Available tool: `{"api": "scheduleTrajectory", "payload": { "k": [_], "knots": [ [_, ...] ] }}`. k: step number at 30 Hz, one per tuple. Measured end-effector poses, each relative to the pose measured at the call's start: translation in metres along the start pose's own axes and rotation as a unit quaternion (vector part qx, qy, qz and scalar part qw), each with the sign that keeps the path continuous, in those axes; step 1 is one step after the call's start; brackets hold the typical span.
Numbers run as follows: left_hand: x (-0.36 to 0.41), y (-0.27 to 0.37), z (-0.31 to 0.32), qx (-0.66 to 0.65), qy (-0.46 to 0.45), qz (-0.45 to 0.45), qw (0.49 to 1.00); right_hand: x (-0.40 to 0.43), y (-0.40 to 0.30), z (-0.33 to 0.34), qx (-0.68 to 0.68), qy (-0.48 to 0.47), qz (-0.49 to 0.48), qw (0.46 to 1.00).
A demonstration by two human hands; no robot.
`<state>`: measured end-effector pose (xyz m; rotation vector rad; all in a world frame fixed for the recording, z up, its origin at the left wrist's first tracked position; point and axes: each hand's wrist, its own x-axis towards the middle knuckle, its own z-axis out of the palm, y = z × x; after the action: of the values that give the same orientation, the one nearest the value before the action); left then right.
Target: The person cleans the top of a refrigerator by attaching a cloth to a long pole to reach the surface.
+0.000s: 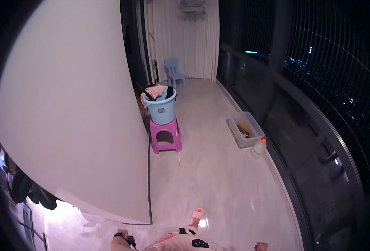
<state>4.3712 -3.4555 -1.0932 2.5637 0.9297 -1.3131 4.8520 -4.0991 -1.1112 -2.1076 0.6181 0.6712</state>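
Observation:
At the bottom left of the head view is my left hand (121, 232), with a dark band and a small black device at the wrist; its fingers are too small to read. My right hand (261, 246) shows at the bottom edge, partly cut off, its fingers curled; whether it holds anything cannot be told. Farther forward, a light blue plastic bucket (162, 111) stands on a pink plastic stool (166, 138). Pink and dark cloth (156, 91) lies in the bucket and hangs over its rim. Neither hand touches these.
A white wall (78, 109) juts out at left. Along the window frame (285, 172) at right are a translucent plastic tub (251, 142) with brownish contents and a clear bottle (259, 149) with a red cap. A small blue chair (175, 74) stands before white curtains (197, 47).

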Motion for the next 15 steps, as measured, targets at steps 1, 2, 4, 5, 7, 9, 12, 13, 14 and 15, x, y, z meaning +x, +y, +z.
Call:
{"api": "scheduleTrajectory", "payload": {
  "k": [1,2,4,5,7,9,12,13,14,15],
  "knots": [
    [-0.005,0.001,0.003,-0.020,-0.063,-0.021,0.998,0.001,-0.034,0.007,-0.018,-0.005,-0.004,1.000],
    [-0.005,0.005,0.001,-0.039,-0.079,-0.025,0.996,0.002,-0.066,0.012,-0.045,-0.017,-0.020,0.999],
    [0.015,0.025,-0.030,-0.065,-0.084,-0.016,0.994,0.049,-0.105,0.031,-0.170,-0.046,-0.192,0.965],
    [0.046,0.032,-0.059,-0.052,-0.076,0.005,0.996,0.069,-0.112,0.030,-0.280,-0.064,-0.331,0.899],
    [0.085,0.060,-0.104,-0.070,-0.041,0.015,0.997,0.078,-0.201,0.050,-0.021,-0.104,0.002,0.994],
    [0.137,0.110,-0.240,-0.060,0.029,0.079,0.995,0.158,-0.209,0.026,0.182,-0.279,0.091,0.938],
    [0.207,0.157,-0.362,0.009,0.132,0.136,0.982,0.144,-0.335,0.061,0.037,-0.073,-0.035,0.996],
    [0.253,0.164,-0.381,0.034,0.262,0.175,0.949,0.156,-0.359,0.062,0.028,-0.053,-0.048,0.997],
    [0.295,0.181,-0.416,-0.036,0.288,0.145,0.946,0.170,-0.381,0.063,0.017,-0.058,-0.048,0.997],
    [0.327,0.198,-0.438,-0.306,0.387,0.096,0.864,0.186,-0.402,0.065,-0.001,-0.068,-0.014,0.998]
  ]
}}
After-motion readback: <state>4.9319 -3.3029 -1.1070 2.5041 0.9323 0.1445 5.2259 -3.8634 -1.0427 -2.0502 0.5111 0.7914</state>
